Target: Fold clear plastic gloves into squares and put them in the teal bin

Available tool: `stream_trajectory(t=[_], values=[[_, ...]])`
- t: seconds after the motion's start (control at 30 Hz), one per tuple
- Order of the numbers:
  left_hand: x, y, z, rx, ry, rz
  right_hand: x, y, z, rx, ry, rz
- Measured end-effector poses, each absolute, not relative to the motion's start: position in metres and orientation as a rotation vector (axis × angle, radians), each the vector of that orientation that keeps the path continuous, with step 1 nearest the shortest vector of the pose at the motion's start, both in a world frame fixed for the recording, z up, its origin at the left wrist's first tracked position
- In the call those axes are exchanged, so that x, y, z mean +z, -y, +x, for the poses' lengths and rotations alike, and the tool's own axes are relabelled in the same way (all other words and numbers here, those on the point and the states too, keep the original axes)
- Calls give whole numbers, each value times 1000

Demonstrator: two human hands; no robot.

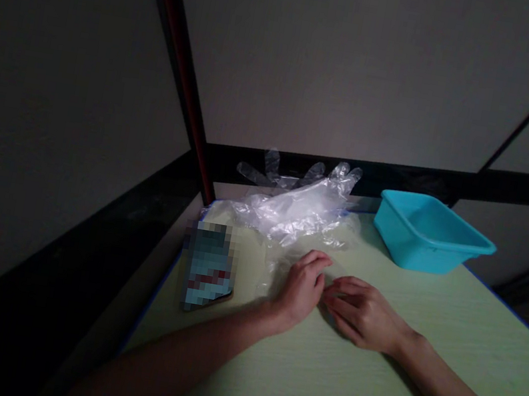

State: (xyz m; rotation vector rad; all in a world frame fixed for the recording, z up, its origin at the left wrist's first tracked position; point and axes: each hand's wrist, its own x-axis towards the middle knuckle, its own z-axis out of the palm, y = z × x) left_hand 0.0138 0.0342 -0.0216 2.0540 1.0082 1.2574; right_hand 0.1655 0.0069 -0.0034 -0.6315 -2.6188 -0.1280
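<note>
1. The left hand [304, 287] is near the middle of the surface [466, 326], its fingers bent and close together; whether they pinch anything, I cannot tell.
2. The right hand [363, 314] is just to its right, fingers partly curled, tips pointing toward the left hand; its grip is also unclear.
3. Thin clear film [275, 271] shows on the surface beside the left hand, its outline hard to follow.
4. On the far side, beyond both hands, lie crumpled clear plastic gloves [295, 211], some fingers sticking up before the wall [347, 70].
5. A phone [211, 263], its screen pixelated, lies at left.
6. A turquoise basin [418, 252] stands upright at far right, apart from the hands.
</note>
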Motion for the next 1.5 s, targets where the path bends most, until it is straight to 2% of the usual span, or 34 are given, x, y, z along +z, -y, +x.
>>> stream_trajectory(t=[0.27, 0.4, 0.63, 0.9, 1.07, 1.2, 1.5], values=[[-27, -29, 7, 977, -1088, 2348, -3, 1, 158, -120, 2586, -504], [-24, -24, 10, 872, -970, 2558, 0, -1, 164, -167, 2489, -511], [-11, 8, 18, 554, -558, 2845, 3, -14, 187, -186, 2428, -813], [-8, 13, 16, 593, -446, 2910, -11, -27, 190, 74, 2563, -1134], [4, 11, 15, 420, -561, 2922, -25, -35, 197, 64, 2621, -1239], [9, 6, 14, 481, -844, 2836, -34, -34, 199, -9, 2580, -1452], [-9, -4, 11, 390, -1125, 2889, -41, -28, 191, -101, 2402, -1718]])
